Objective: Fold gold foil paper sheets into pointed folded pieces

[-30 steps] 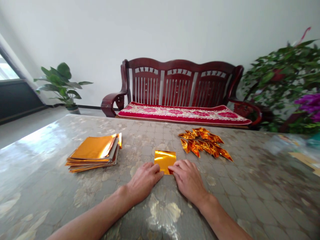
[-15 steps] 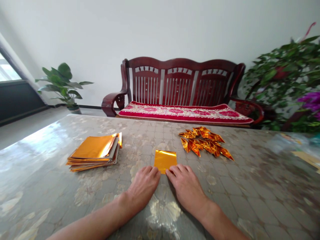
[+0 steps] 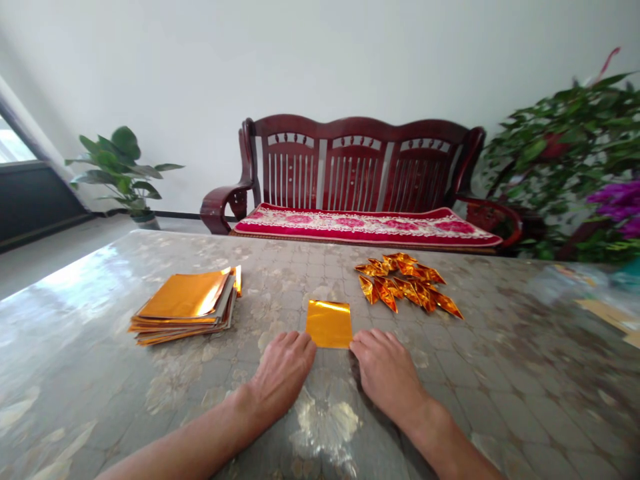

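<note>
A gold foil paper (image 3: 329,325) lies flat on the table in front of me, its near edge towards me. At its lower left corner is my left hand (image 3: 286,365), closed, with curled fingertips against the paper. My right hand (image 3: 383,360) is closed at the lower right corner, thumb and fingertips on the edge there. The exact grip of the fingertips is partly hidden by the backs of the hands. To the left rests a stack of gold foil sheets (image 3: 183,297), with grey undersides showing. Several folded, pointed gold foil pieces (image 3: 407,288) form a cluster at the right.
The table (image 3: 210,393) has a glossy, flower-patterned cover. Clear plastic wrapping (image 3: 567,283) and a tan flat piece (image 3: 607,315) lie at its right side. Beyond stands a dark red wooden bench (image 3: 353,157) with a red floral cushion (image 3: 370,225). Potted plants (image 3: 120,167) flank it.
My right hand has slid right along the paper's near edge, from near the middle to the right corner. My left hand stays at the left corner. The view has shifted slightly.
</note>
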A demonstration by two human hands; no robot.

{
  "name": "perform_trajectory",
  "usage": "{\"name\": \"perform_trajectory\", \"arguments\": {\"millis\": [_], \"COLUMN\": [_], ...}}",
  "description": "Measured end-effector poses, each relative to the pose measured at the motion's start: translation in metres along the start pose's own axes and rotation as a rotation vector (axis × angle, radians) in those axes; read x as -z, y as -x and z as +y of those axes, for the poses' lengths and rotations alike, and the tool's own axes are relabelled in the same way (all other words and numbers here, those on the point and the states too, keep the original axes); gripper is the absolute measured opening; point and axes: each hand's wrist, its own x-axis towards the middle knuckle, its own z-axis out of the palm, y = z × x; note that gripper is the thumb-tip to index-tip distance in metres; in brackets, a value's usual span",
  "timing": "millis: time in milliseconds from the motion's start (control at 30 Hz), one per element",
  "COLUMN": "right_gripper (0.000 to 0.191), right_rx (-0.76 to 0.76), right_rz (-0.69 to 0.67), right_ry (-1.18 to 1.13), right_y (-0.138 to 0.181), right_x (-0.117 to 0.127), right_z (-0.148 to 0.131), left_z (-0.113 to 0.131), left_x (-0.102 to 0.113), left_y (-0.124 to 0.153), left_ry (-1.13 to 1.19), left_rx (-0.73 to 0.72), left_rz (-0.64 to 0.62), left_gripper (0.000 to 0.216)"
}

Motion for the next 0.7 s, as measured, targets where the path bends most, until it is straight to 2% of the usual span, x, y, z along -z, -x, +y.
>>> {"name": "perform_trajectory", "arguments": {"millis": [133,333,433,567,700], "right_gripper": [0.017,0.021,0.023,0.003,0.009], "right_rx": [-0.018,-0.027,-0.006,0.047,0.072], "right_rz": [0.126,0.243,0.259,0.252,0.257], "right_ry": [-0.074,-0.178,-0.149,-0.072,0.015], "right_y": [-0.003,-0.009,-0.014,-0.02,-0.022], "right_x": [-0.015,-0.029,-0.03,-0.03,-0.031], "right_z": [0.004,0.006,0.005,0.004,0.001], "left_z": [-0.007,-0.015,-0.015,-0.015,-0.015], "left_x": [-0.003,0.001,0.001,-0.003,-0.002], "left_y": [-0.011,-0.016,-0.015,-0.016,-0.016], "left_ry": [0.017,-0.013,-0.029,-0.038,-0.047], "left_rx": [0.04,0.049,0.018,0.002,-0.007], "left_rz": [0.038,-0.001,0.0,0.039,0.04], "left_gripper": [0.01,0.015,0.013,0.013,0.011]}}
